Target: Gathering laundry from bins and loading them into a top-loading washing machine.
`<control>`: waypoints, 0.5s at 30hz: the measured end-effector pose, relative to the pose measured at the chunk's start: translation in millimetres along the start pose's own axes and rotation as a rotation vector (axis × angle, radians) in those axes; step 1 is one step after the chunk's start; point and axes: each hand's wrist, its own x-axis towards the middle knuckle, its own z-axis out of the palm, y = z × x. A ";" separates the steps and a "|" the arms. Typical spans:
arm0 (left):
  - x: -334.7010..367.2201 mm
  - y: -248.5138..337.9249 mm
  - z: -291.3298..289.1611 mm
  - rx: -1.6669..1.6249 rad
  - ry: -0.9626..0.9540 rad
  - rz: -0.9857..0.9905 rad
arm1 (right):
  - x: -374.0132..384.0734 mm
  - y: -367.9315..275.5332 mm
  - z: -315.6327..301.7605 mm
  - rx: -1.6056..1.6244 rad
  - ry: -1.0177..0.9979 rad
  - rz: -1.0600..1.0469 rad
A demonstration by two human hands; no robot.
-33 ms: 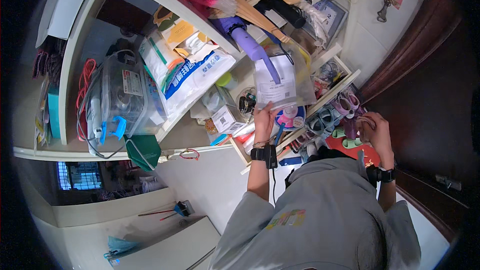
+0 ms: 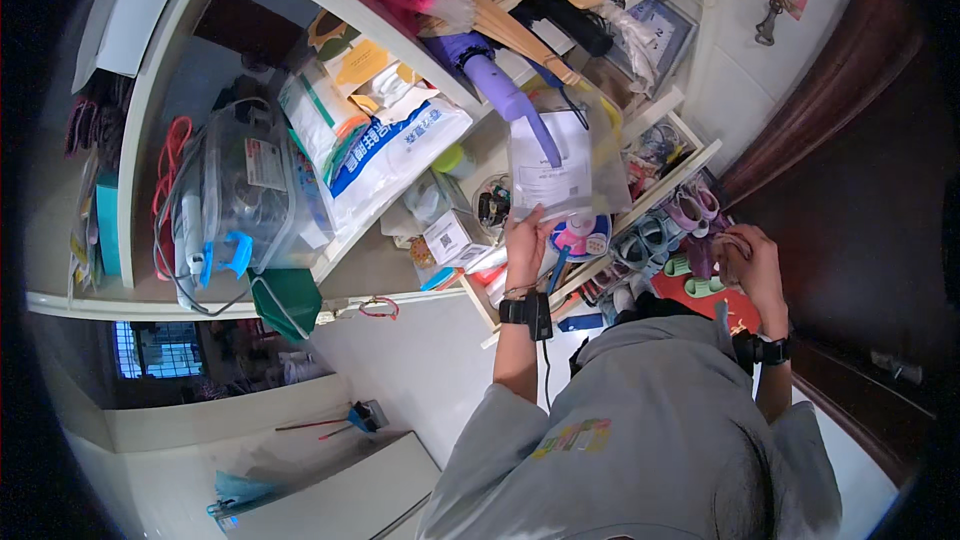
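Observation:
My left hand (image 2: 527, 240) is closed on the near edge of a clear plastic bag (image 2: 612, 175) with a white printed sheet (image 2: 552, 165) in it. The bag lies over the open drawer, and the hooked handle of a purple umbrella (image 2: 510, 105) rests across it. Beside this hand is a round pink-and-blue fan-shaped item (image 2: 582, 237). Out to the right, above the shoes, my right hand (image 2: 755, 265) is raised with its fingers curled together. What it may hold is too small to make out.
Folding fans (image 2: 515, 30) lie on the shelf above. A packed plastic bag (image 2: 395, 145) and a clear storage box (image 2: 250, 180) stand in the left compartment. The drawer (image 2: 690, 135) is pulled out over shoes (image 2: 645, 245) on the floor. A dark door (image 2: 850, 190) stands at right.

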 end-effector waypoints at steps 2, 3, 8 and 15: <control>-16.9 11.1 -7.5 0.177 0.025 -0.001 | 2.5 4.4 2.5 0.004 0.009 -0.008; -27.0 15.1 -12.3 0.355 0.043 -0.011 | 3.8 5.0 3.1 0.003 0.006 -0.012; -89.6 25.2 -48.7 0.624 -0.048 0.373 | 19.7 -0.3 20.4 0.225 -0.137 -0.018; -154.1 27.9 -65.1 -0.037 0.318 -0.040 | 76.8 38.8 92.6 0.413 -0.556 -0.082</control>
